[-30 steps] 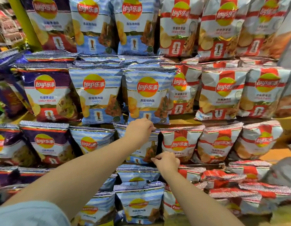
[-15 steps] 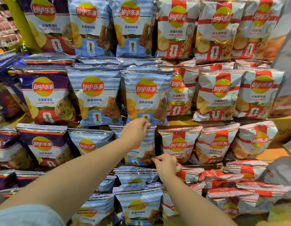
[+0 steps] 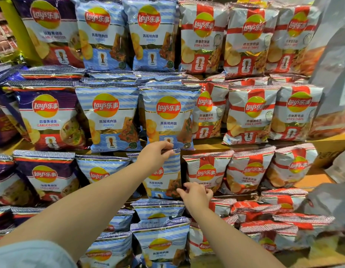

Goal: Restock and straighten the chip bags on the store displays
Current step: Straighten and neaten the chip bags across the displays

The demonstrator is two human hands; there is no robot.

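Item: blue Asado bag [image 3: 164, 176], third shelf down, blue column, standing between the blue bag to its left [image 3: 99, 169] and the red Fish & Chips bag [image 3: 205, 171] on its right.

Change noted: over the last second the bag has come more upright and its face now shows squarely; a moment ago my arm and the neighbouring bags hid most of it. My left hand [image 3: 155, 153] has stayed at the crimped top seam, fingers curled and pinching it. My right hand [image 3: 195, 192] has slid slightly up along the lower right edge, fingertips pinching at that corner, just touching the red bag beside it.

Position: the top seam sits just under the bottom edge of the Asado bag on the shelf above [image 3: 168, 115], touching or nearly so; I cannot tell which.

Meaning for the task: this one bag looks close to straight, I judge. Left to do: release it, then deal with the slumped blue bags below [image 3: 160, 209] and the flat-lying red bags at lower right [image 3: 264, 207].
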